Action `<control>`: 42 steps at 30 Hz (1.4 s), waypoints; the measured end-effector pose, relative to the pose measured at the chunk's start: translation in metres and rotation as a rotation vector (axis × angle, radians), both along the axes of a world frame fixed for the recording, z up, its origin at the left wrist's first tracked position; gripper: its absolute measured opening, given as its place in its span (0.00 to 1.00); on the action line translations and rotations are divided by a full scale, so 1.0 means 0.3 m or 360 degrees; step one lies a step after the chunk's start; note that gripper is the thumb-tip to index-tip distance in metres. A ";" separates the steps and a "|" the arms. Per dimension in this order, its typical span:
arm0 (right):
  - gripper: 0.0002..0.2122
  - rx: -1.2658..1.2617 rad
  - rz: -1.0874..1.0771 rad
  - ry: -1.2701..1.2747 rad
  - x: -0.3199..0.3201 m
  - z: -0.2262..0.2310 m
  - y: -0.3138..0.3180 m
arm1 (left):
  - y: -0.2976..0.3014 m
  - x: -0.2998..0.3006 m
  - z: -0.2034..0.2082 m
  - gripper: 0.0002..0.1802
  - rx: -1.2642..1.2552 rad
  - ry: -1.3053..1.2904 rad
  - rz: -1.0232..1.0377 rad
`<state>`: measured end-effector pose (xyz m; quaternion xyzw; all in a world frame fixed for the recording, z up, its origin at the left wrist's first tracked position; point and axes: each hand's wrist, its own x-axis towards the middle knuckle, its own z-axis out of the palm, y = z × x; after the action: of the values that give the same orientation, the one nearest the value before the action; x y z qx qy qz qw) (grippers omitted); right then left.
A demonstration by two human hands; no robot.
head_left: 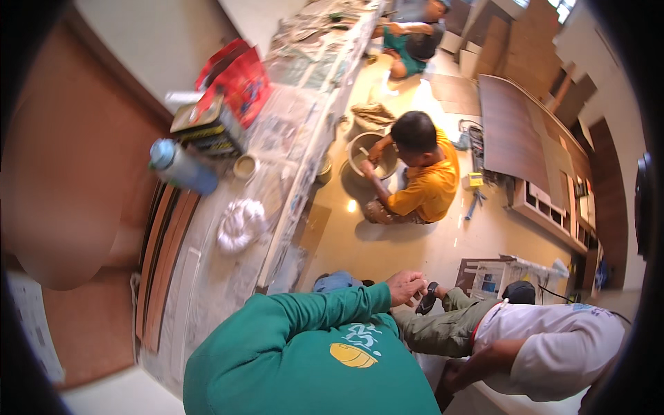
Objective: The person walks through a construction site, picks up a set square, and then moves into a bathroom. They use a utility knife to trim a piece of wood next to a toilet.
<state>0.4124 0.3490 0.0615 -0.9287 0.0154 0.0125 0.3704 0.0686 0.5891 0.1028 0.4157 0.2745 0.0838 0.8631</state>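
My left arm, in a green sleeve, crosses in front of my green shirt. At its end my left hand (405,287) is closed, its fingers bent together; whatever it may hold is too small to tell. Just beyond it lies the dark shoe (429,299) of a person in a white shirt (553,346) at my right. My right hand does not show. Ahead, a person in an orange shirt (425,183) squats with both hands in a round bucket (358,149).
On the plastic-covered bench (283,176) at left stand a blue bottle (181,166), a metal tin (207,128), a red bag (249,86), a small cup (245,167) and a white bundle (241,225). Brown boards (512,131) and a cabinet frame (546,211) lie at right. Another person (415,48) sits farther off.
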 end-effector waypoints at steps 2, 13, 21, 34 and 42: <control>0.22 0.0013 -0.0047 0.0286 -0.032 -0.148 0.036 | 0.027 0.074 0.008 0.19 -0.0008 -0.0024 -0.0100; 0.22 -0.0087 -0.0213 0.1099 -0.310 -0.543 0.171 | 0.245 0.292 -0.028 0.22 0.0265 -0.0006 -0.0234; 0.23 -0.0100 -0.0420 0.1214 -0.448 -0.542 0.202 | 0.513 0.320 0.021 0.19 0.0272 0.0052 -0.0148; 0.24 -0.0180 -0.0589 0.1219 -0.412 -0.515 0.214 | 0.667 0.347 -0.015 0.14 0.0085 -0.0042 -0.0271; 0.25 -0.0194 -0.0644 0.1245 -0.393 -0.517 0.177 | 0.686 0.380 -0.010 0.12 0.0370 0.0051 -0.0353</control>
<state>0.2944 0.4022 -0.0935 -0.8525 0.3366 0.2892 0.2763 0.1826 0.7949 0.0998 0.5419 0.2290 0.0127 0.8085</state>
